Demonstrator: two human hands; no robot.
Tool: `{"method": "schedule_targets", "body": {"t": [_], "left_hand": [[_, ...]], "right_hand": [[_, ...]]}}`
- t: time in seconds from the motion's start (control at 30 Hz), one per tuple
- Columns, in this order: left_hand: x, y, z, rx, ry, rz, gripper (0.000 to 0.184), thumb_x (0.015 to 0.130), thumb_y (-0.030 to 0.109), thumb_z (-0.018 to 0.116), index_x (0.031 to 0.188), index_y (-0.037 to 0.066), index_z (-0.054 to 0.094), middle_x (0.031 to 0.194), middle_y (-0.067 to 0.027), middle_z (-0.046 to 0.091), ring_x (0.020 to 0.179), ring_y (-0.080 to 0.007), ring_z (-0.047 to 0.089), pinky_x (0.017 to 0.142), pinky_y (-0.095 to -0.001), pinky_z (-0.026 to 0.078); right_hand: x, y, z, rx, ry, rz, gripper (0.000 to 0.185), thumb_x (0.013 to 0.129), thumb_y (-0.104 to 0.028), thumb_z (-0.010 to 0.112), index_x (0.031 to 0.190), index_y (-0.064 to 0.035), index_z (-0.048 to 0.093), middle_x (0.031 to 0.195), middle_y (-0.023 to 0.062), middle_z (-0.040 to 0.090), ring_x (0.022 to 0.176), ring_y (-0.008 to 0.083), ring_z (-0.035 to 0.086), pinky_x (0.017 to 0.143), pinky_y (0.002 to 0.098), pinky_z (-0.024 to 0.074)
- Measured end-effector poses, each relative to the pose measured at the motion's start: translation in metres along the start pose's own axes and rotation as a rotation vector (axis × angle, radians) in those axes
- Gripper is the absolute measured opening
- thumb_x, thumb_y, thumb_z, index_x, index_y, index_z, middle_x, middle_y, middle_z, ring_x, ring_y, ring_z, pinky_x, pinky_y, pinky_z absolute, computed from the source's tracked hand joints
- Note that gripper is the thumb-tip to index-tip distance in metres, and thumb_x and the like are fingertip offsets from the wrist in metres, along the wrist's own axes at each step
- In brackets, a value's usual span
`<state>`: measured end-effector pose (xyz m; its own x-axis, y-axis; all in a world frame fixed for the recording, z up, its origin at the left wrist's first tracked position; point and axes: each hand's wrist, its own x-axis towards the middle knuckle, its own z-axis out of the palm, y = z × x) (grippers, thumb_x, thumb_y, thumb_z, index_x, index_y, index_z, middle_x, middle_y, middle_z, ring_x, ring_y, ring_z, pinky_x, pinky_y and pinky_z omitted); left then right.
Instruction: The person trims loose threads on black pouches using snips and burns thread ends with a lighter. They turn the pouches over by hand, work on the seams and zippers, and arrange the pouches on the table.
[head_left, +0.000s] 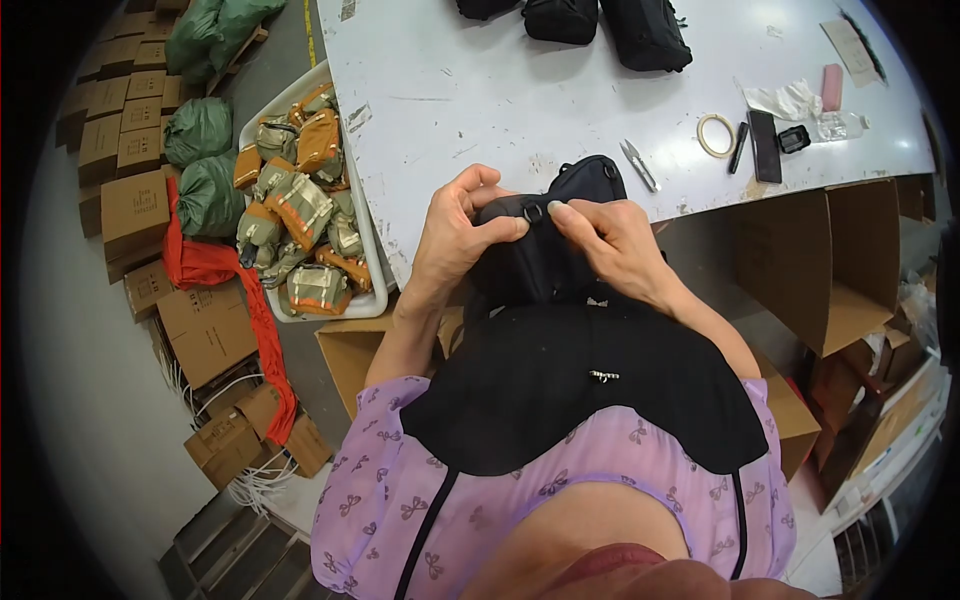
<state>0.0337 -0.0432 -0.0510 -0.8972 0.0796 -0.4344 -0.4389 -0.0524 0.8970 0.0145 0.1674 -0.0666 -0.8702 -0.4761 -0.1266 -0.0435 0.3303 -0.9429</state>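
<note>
A black bag (540,262) is held at the table's front edge, against the black apron. My left hand (465,225) grips its left side, thumb pressed near a small dark ring (533,213) on the bag. On the other side of that ring, my right hand (605,240) pinches the bag's material between thumb and fingers. A padded black part (590,180) of the bag stands up behind my right hand. To the right of the hands, small silver snips (640,166) lie on the white table.
More black bags (648,35) lie at the table's far edge. Tape roll (715,136), black marker (738,148), phone (765,146) and plastic bottle (842,125) are on the right. A white bin (375,270) of green-orange bags stands left, near cardboard boxes (205,325). An open carton (800,265) stands below right.
</note>
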Motion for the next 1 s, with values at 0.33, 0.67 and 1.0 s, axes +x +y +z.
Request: {"method": "schedule_targets", "body": {"t": [0.33,0.67,1.0], "left_hand": [[-0.001,0.002,0.001,0.032,-0.003,0.016,0.047,0.069,0.001,0.075,0.108,-0.004,0.048,0.089,-0.0124,0.070,0.076,-0.0095,0.062,0.069,-0.0216,0.052],[-0.001,0.003,0.004,-0.002,-0.038,0.079,0.046,0.069,0.000,0.075,0.105,-0.001,0.047,0.096,-0.0162,0.070,0.082,-0.0116,0.065,0.074,-0.0226,0.053],[-0.003,0.007,0.002,-0.017,-0.030,0.080,0.049,0.068,-0.002,0.073,0.109,0.005,0.046,0.100,-0.0161,0.069,0.087,-0.0144,0.066,0.077,-0.0229,0.053]], "right_hand": [[0.002,0.011,0.020,-0.258,0.198,-0.275,0.038,0.096,-0.021,0.052,0.061,-0.0053,0.052,0.049,0.0119,0.051,0.043,0.0315,0.052,0.042,0.0403,0.0377],[0.000,0.014,0.023,-0.276,0.250,-0.289,0.037,0.095,-0.019,0.052,0.061,-0.0059,0.051,0.049,0.0108,0.052,0.042,0.0303,0.052,0.041,0.0400,0.0378],[-0.001,0.009,0.000,0.100,0.081,-0.042,0.037,0.099,-0.028,0.049,0.072,-0.0033,0.054,0.059,0.0087,0.054,0.054,0.0222,0.055,0.052,0.0346,0.0408]]}}
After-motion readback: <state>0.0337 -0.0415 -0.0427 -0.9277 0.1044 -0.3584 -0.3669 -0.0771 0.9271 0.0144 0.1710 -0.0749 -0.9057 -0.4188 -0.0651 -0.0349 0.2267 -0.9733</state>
